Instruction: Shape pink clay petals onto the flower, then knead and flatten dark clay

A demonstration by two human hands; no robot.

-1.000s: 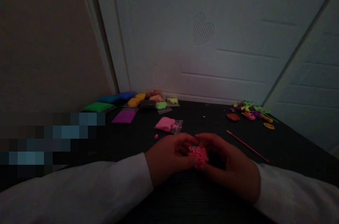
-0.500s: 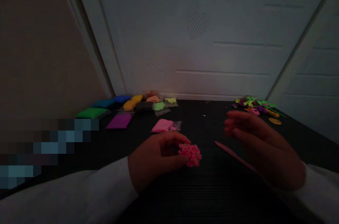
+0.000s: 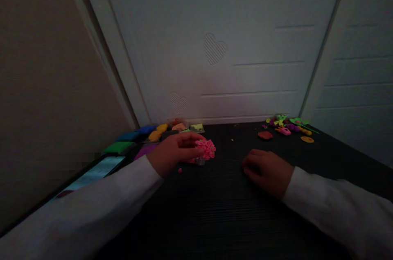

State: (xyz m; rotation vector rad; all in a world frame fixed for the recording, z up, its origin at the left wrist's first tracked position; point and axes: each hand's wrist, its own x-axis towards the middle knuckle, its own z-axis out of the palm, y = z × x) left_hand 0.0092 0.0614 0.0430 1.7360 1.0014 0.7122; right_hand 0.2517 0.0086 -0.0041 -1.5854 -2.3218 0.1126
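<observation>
Pink, rounded cluster of small clay-like flowers [image 3: 208,148] is pinched in my left hand [image 3: 175,151], over the black, streaked tabletop [image 3: 215,211]; light pressure should protect its shape. Its free side points rightward (no clear long axis, being roundish). My right hand [image 3: 270,170] is curled; whether it holds something, I cannot tell.

On the dark counter [image 3: 221,215], coloured packets [image 3: 155,136] lie by the far left corner, bright shapes [image 3: 283,130] by the far right corner.
</observation>
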